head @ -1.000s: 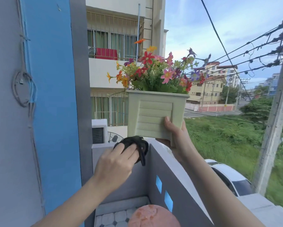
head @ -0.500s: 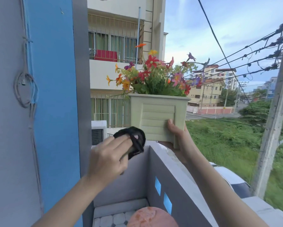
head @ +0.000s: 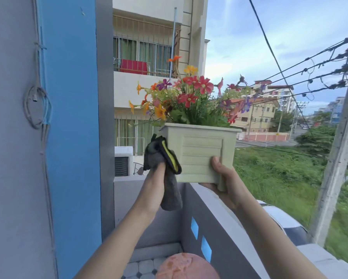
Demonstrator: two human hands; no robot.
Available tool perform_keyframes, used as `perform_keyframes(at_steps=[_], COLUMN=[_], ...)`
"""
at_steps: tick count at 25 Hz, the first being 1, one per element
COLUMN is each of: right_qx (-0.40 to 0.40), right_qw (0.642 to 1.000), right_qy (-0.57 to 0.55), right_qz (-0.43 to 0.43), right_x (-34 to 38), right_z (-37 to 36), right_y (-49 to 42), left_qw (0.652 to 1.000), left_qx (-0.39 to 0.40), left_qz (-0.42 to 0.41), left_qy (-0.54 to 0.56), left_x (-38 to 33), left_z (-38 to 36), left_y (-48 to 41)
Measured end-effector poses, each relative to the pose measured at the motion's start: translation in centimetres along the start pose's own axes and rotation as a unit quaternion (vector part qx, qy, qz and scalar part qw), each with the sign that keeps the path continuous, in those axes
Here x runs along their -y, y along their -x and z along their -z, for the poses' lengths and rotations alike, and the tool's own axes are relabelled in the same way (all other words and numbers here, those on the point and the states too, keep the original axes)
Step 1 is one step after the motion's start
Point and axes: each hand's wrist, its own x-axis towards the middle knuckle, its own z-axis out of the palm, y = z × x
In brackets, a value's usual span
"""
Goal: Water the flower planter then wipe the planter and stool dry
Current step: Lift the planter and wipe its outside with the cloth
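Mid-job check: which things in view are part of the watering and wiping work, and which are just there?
Part of the job:
- green flower planter, held by the right hand
- dark cloth, gripped in the left hand beside the planter
- pink round stool top at the bottom edge

Just there:
- grey balcony wall
- air conditioner unit
- white car below

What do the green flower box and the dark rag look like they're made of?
The planter looks like moulded plastic: matte pale green, with crisp raised slats and a uniform rim. The cloth in the left hand looks like soft grey microfibre or terry, fuzzy and limp, with a yellow and black edge trim. The flowers may be artificial; I can't tell.
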Motion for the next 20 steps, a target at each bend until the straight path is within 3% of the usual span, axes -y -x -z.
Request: perform_keyframes(at_steps=[3, 6, 11, 14, 18, 20], right_qx=[0.015, 0.042, 0.020, 0.030, 0.070, 0.069], right_qw=[1.000, 0.999, 1.000, 0.999, 0.992, 0.991], right_qy=[0.001, -0.021, -0.015, -0.042, -0.102, -0.112], right_qz=[0.002, -0.008, -0.014, -0.014, -0.004, -0.005], right_x=[-0.2, -0.4, -0.7, -1.0, -0.7, -0.3], right_z=[-0.1, 0.2, 0.3, 0.3, 0.1, 0.1], right_y=[0.1, 0.3, 0.3, 0.8, 1.7, 1.6], left_qw=[0.997, 0.997, 0.994, 0.998, 0.985, 0.988], left_qx=[-0.060, -0.036, -0.037, -0.048, -0.070, -0.057], left_qz=[-0.042, -0.037, -0.088, -0.029, -0.025, 0.009], left_qy=[-0.029, 0.051, -0.047, 0.011, -0.153, -0.140], left_x=[-2.1, -2.8, -1.2, -0.8, 0.2, -0.1], left_z=[-0.3, 0.0, -0.4, 0.4, 2.3, 2.7], left_y=[-0.9, -2.6, -1.6, -2.7, -5.3, -5.7])
